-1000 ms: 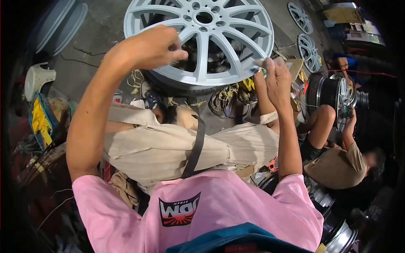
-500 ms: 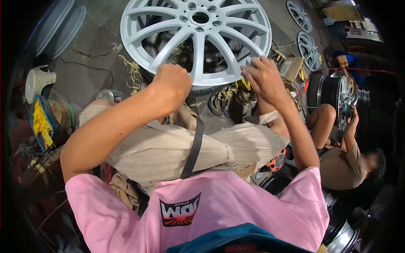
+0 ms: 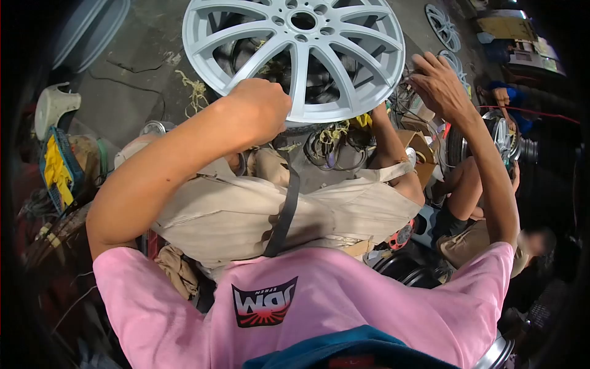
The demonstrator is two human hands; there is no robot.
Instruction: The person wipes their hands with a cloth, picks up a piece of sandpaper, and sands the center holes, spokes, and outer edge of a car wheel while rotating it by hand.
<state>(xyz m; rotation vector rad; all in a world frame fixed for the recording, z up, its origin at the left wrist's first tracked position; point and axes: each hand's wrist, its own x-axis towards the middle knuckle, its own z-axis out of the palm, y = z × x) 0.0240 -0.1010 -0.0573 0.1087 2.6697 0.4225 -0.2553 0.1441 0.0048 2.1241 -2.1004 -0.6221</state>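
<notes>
At far left, bright yellow cloth (image 3: 57, 167) lies crumpled in a blue openwork plastic basket (image 3: 76, 173), with a smooth off-white plastic stool (image 3: 58, 107) just beyond it and flat, round grey wheels (image 3: 95, 27) standing near the upper corner. A thin dark cord (image 3: 138, 69) snakes over the gritty, stained grey floor (image 3: 132, 101), and pale yellow stringy fibres (image 3: 195, 91) lie tangled near the middle. The left hand (image 3: 257, 112) is curled at the near left edge of the wheel, fingers folded under and hidden, so I cannot tell whether they grip anything or touch the rim. Below, the soft pink shirt (image 3: 362, 295) carries a dark printed badge (image 3: 265, 302) reading "JDM", upside down from here, over a red sunburst. A flat black strap (image 3: 284, 215) crosses the wrinkled beige cloth (image 3: 344, 212) over the lap. The pale grey wheel (image 3: 299, 80), matt with slim curved spokes and a round centre hole ringed by bolt holes, lies at upper centre, in front of the person. Farther right are an open brown cardboard box (image 3: 424, 144) and the right hand (image 3: 435, 85), raised beside the wheel, apart from its rim, fingers loosely bent and spread. Beyond it is another spoked wheel (image 3: 442, 27); a co-worker in a tan shirt (image 3: 464, 247) sits lower right.
</notes>
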